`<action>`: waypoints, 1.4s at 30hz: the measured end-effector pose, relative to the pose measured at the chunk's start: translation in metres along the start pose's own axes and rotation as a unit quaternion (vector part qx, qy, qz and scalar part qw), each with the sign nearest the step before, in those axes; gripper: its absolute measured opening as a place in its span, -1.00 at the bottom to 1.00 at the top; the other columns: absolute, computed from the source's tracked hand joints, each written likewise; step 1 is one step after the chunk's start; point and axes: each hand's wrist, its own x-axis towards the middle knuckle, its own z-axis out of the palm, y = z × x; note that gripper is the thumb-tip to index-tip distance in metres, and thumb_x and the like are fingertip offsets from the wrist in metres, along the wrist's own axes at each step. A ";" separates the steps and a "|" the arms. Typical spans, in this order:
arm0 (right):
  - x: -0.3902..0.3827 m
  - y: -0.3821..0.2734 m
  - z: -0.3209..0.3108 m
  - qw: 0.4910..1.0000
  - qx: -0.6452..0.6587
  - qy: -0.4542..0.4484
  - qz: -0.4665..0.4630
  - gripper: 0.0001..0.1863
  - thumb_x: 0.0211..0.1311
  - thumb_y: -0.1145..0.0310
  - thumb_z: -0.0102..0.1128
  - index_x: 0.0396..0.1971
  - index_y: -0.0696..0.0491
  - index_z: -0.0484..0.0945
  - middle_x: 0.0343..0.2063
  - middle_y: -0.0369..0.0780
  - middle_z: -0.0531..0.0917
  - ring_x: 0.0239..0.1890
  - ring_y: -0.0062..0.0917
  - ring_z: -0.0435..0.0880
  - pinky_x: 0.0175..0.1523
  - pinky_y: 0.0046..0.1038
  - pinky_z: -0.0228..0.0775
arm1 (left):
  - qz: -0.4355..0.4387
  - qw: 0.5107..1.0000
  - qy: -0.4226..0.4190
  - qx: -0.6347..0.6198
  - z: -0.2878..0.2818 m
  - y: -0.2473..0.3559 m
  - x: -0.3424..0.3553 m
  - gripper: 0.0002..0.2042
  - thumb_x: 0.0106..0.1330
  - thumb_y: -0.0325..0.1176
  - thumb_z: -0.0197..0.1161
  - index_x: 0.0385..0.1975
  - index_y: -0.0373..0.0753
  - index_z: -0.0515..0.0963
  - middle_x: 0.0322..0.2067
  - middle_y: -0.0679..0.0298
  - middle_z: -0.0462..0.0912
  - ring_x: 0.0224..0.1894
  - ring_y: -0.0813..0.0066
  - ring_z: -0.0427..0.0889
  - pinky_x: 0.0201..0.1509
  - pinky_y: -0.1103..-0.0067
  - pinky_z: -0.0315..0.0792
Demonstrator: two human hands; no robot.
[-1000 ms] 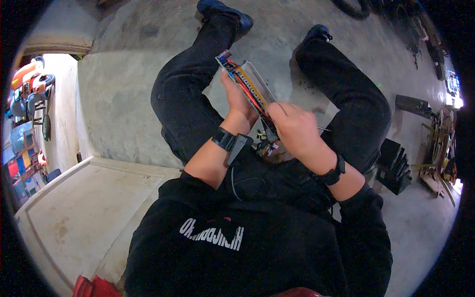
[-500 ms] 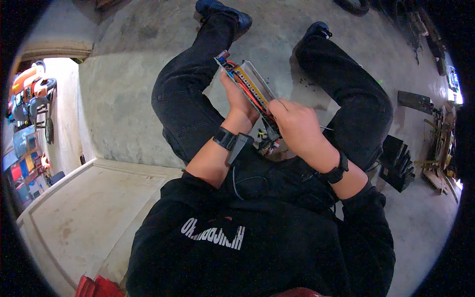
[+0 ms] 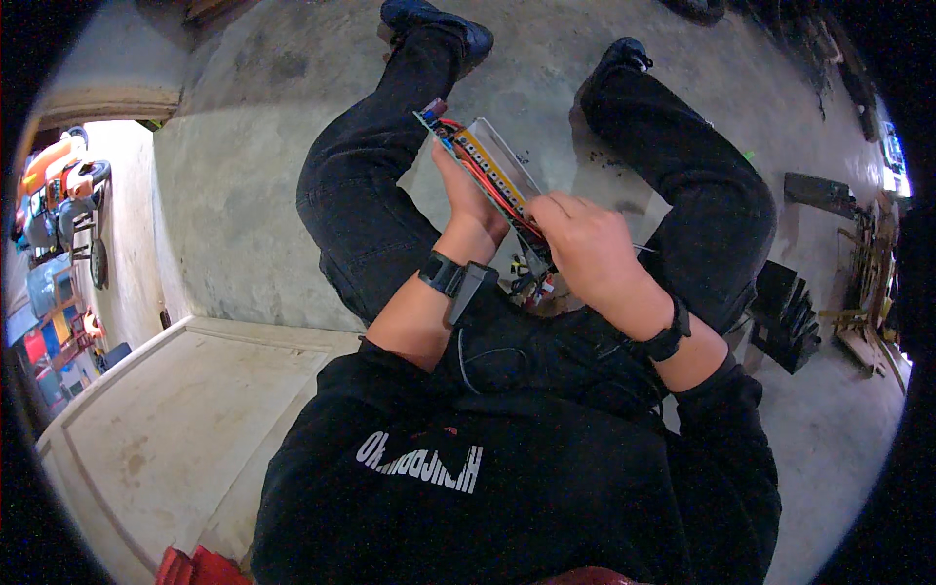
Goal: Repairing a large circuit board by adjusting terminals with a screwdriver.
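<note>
Above my lap is a long circuit board (image 3: 480,181) with red wires, a yellow-edged row of black parts and a pale metal plate (image 3: 504,154) along its far right side. My left hand (image 3: 470,200) supports it from the left, thumb along the edge and the other fingers hidden behind. At the lower right end, my right hand (image 3: 590,244) is closed, its bent fingertips pressed against the board by the plate. A thin light rod (image 3: 643,249) sticks out beside the right hand; what it belongs to is hidden. Loose coloured wires (image 3: 529,283) show below the board.
Both my legs stretch over the grey concrete floor (image 3: 244,224). A dirty white panel (image 3: 185,419) lies at my left, with red cloth-like material (image 3: 200,565) near it. Black finned parts (image 3: 783,317) lie right of my knee. Scrap wood (image 3: 863,341) lines the far right.
The circuit board has tilted slightly, so more of its wires and plate face up. Both hands keep nearly the same place and hold.
</note>
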 end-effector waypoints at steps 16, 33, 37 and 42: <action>-0.011 0.038 -0.075 0.870 0.332 0.364 0.005 -0.41 0.04 0.73 0.13 0.05 0.07 0.12 -0.30 -0.20 0.44 -0.16 -0.42 0.51 -0.01 -0.37 0.39 | -0.007 0.997 -0.015 0.079 -0.014 -0.008 0.010 -0.07 0.12 0.60 -0.38 0.22 -0.06 0.34 0.17 0.21 0.39 0.14 0.13 0.39 0.23 0.18 0.28; -0.015 0.030 -0.047 0.942 0.272 0.170 -0.095 -0.55 0.16 0.60 0.22 0.06 0.09 0.35 -0.08 -0.09 0.43 -0.08 -0.24 0.67 -0.04 -0.35 0.57 | 0.028 0.996 -0.017 0.077 -0.019 -0.015 0.020 -0.45 0.37 0.26 -0.28 -0.11 -0.05 0.47 -0.19 0.26 0.56 -0.12 0.24 0.58 -0.07 0.25 0.50; -0.014 0.026 -0.040 0.940 0.275 0.197 -0.048 -0.54 -0.01 0.59 0.31 -0.03 0.04 0.48 -0.11 -0.13 0.51 -0.07 -0.24 0.60 -0.04 -0.34 0.50 | 0.042 0.995 -0.011 0.087 -0.012 -0.014 0.010 -0.47 0.38 0.25 -0.27 -0.15 -0.06 0.47 -0.22 0.26 0.55 -0.15 0.26 0.58 -0.09 0.27 0.50; -0.013 0.021 -0.041 0.932 0.304 0.194 -0.020 -0.56 -0.06 0.57 0.35 -0.09 0.00 0.55 -0.12 -0.14 0.55 -0.07 -0.21 0.57 -0.04 -0.33 0.48 | 0.036 0.997 -0.051 0.044 -0.025 -0.013 0.020 -0.50 0.38 0.25 -0.21 -0.07 -0.02 0.44 -0.18 0.28 0.53 -0.11 0.27 0.56 -0.04 0.26 0.50</action>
